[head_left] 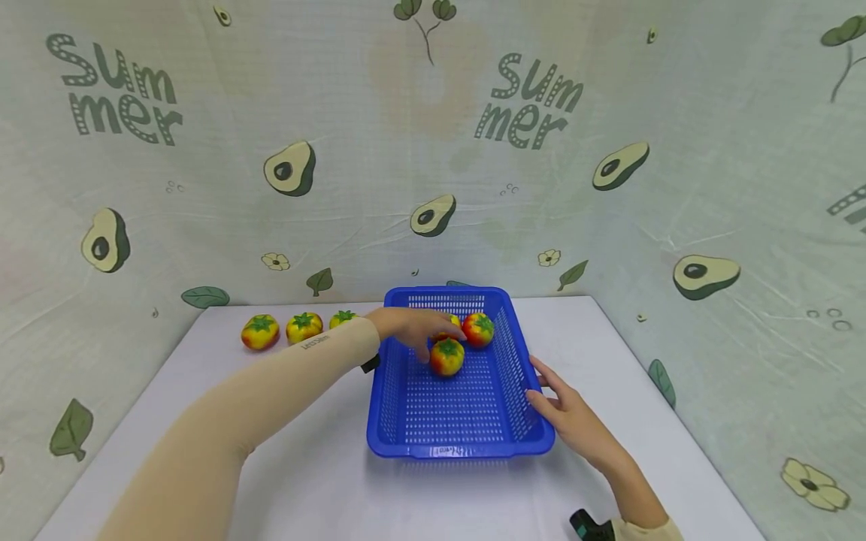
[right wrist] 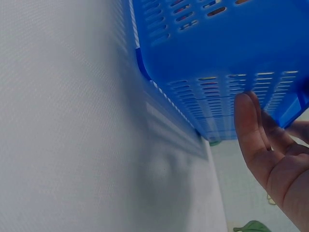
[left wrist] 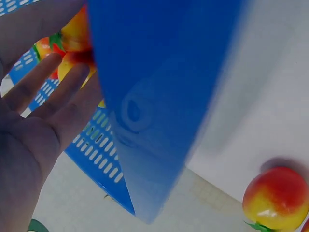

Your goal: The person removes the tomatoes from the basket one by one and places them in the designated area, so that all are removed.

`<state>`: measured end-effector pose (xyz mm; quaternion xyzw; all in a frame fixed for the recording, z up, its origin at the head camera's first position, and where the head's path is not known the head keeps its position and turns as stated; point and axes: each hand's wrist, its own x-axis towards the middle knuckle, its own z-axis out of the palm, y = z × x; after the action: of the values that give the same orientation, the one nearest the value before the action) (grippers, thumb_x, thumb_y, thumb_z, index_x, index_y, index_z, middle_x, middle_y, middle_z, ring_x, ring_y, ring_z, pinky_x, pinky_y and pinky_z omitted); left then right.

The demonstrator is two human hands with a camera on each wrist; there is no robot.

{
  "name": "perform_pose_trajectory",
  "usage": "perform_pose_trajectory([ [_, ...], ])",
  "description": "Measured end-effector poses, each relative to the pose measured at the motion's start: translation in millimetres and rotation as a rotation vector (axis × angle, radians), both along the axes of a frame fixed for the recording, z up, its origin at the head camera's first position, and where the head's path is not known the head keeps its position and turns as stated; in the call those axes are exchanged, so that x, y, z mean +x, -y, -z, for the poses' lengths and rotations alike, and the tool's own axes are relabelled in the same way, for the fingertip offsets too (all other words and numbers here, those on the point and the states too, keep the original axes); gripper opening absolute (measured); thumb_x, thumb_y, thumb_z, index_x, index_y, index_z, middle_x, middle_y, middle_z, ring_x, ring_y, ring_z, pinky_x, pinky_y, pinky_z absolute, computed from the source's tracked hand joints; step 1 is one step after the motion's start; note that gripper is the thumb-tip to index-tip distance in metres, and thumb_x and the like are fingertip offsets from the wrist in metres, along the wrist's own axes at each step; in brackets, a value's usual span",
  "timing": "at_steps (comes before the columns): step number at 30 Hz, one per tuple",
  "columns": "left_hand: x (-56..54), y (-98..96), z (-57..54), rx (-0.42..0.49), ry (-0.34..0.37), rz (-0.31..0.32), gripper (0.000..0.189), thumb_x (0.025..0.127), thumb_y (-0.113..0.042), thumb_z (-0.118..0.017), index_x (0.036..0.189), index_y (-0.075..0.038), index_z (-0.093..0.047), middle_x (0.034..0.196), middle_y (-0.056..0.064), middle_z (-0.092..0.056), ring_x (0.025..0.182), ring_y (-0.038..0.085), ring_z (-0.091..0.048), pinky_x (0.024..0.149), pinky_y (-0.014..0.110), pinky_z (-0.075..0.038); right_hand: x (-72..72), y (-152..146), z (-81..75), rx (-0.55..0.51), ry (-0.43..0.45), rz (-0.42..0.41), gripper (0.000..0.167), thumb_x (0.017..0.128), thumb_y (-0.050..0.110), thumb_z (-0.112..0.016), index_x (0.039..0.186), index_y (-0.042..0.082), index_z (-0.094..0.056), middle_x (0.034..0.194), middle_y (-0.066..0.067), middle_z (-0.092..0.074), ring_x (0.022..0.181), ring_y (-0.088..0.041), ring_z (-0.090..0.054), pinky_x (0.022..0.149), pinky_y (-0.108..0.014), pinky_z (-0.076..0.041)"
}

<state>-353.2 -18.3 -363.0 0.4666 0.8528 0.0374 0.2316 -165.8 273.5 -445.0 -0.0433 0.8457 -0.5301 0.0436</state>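
Note:
A blue plastic basket [head_left: 455, 449] with slotted walls stands on the table. Inside, toward its back, are three red-and-yellow persimmons with green leafy tops: one nearest the front [head_left: 447, 359], one at right [head_left: 479, 330] and one partly hidden by fingers. My left hand [head_left: 413, 327] reaches over the basket's left rim, its fingers loosely spread right at the persimmons; the left wrist view shows the fruit [left wrist: 75, 34] beyond the fingertips. At the right rim my right hand [head_left: 575, 421] holds the basket, thumb over the edge and fingers against the slotted outer wall [right wrist: 212, 96].
Left of the basket, several persimmons sit in a row along the table's back, including one at the far left [head_left: 260, 332] and one beside it [head_left: 304, 327]; my left forearm passes in front of them. A printed cloth [head_left: 365, 150] hangs behind and around the white table [head_left: 304, 481].

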Motion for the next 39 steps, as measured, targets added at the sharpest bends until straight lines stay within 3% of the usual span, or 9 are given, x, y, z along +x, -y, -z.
perform_pose_trajectory([
  [12, 2.9, -2.8, -0.2, -0.060, -0.032, -0.006, 0.072, 0.092, -0.006, -0.083, 0.156, -0.023, -0.054, 0.158, 0.006, -0.048, 0.146, 0.026, -0.045, 0.124, 0.045, -0.039, 0.1, 1, -0.4, 0.002, 0.004, 0.003, 0.069, 0.111, 0.032, -0.057, 0.170, 0.019, -0.025, 0.144, -0.023, -0.047, 0.125, -0.038, -0.065, 0.096, -0.046, -0.062],
  [22, 7.1, -9.2, -1.7, -0.084, -0.050, -0.010, 0.062, 0.091, -0.003, -0.084, 0.143, -0.027, -0.060, 0.146, 0.000, -0.058, 0.134, 0.021, -0.052, 0.114, 0.040, -0.050, 1.1, 1, -0.4, 0.006, 0.001, 0.010, 0.069, 0.111, 0.033, -0.057, 0.170, 0.019, -0.025, 0.144, -0.023, -0.047, 0.125, -0.038, -0.066, 0.097, -0.046, -0.062],
  [29, 7.4, -12.9, -2.5, -0.117, -0.060, -0.002, 0.068, 0.090, -0.004, -0.084, 0.151, -0.022, -0.057, 0.142, 0.002, -0.060, 0.132, 0.021, -0.055, 0.115, 0.040, -0.050, 0.5, 1, -0.3, -0.006, 0.007, 0.005, 0.069, 0.111, 0.032, -0.057, 0.170, 0.019, -0.025, 0.145, -0.023, -0.046, 0.124, -0.037, -0.066, 0.096, -0.045, -0.062],
  [39, 9.1, -14.5, -5.0, -0.143, -0.062, -0.013, 0.066, 0.091, -0.004, -0.084, 0.149, -0.023, -0.059, 0.146, 0.003, -0.057, 0.133, 0.021, -0.054, 0.117, 0.041, -0.048, -0.2, 0, -0.4, -0.004, 0.004, 0.002, 0.068, 0.111, 0.032, -0.057, 0.170, 0.019, -0.025, 0.144, -0.023, -0.047, 0.123, -0.036, -0.067, 0.095, -0.043, -0.063],
])
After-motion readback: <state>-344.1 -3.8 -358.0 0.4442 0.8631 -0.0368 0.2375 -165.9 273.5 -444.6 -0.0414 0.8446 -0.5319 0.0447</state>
